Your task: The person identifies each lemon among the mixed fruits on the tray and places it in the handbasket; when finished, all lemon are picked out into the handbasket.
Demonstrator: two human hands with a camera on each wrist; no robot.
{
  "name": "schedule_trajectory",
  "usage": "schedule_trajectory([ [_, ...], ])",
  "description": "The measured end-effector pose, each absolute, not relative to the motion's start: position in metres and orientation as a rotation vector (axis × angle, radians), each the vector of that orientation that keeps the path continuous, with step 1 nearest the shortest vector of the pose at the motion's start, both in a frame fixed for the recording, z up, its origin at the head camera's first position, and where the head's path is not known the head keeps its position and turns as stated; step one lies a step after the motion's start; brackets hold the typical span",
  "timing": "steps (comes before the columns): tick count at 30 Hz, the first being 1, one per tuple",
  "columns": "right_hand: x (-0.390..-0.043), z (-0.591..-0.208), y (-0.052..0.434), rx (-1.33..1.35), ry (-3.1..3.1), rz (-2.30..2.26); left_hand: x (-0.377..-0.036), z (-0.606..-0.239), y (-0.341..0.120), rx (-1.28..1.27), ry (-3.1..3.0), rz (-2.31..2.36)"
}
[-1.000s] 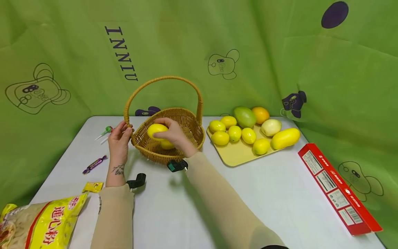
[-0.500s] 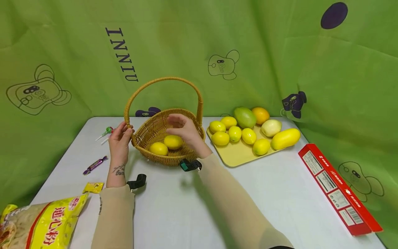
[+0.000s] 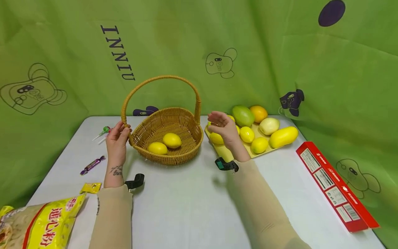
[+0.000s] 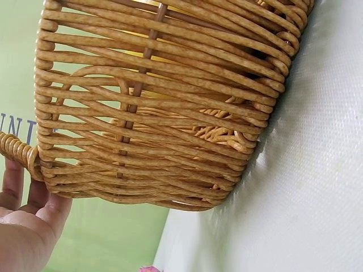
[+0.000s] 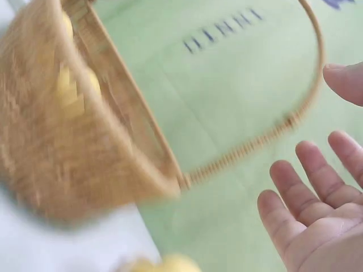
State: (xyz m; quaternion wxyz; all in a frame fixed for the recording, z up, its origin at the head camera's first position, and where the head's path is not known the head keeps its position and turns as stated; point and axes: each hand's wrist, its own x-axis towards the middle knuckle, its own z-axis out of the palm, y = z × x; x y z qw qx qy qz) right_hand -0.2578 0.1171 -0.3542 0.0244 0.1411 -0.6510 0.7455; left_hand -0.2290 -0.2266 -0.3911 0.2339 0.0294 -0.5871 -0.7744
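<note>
The left hand [image 3: 117,140] is reaching forward from a beige sleeve, its fingers [image 4: 12,180] curling round the base of the handle of the wicker basket [image 3: 168,138], where the handle is meeting the rim. The right hand [image 3: 223,128] is hovering with relaxed, spread fingers [image 5: 317,175], palm turned inward, holding nothing, above the near corner of the yellow tray [image 3: 228,152]. The two hands are standing well apart, with the basket between them. The basket is sitting upright on the tabletop [image 3: 186,193], its tall arched handle rising over an open woven bowl of tan cane. Two lemons [image 3: 172,140] are lying inside it, touching each other, nearer the left hand than the right.
</note>
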Motion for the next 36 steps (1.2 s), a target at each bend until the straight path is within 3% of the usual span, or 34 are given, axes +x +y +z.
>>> schedule_trajectory([
  [13, -0.245, -0.383, 0.205, -0.052, -1.801, 2.158, -0.226, -0.389, -0.233, 0.096, -1.564, -2.138],
  [36, -0.253, -0.436, 0.227, -0.564, -1.783, 1.644, -0.23, -0.393, -0.227, 0.115, -1.591, -2.152],
])
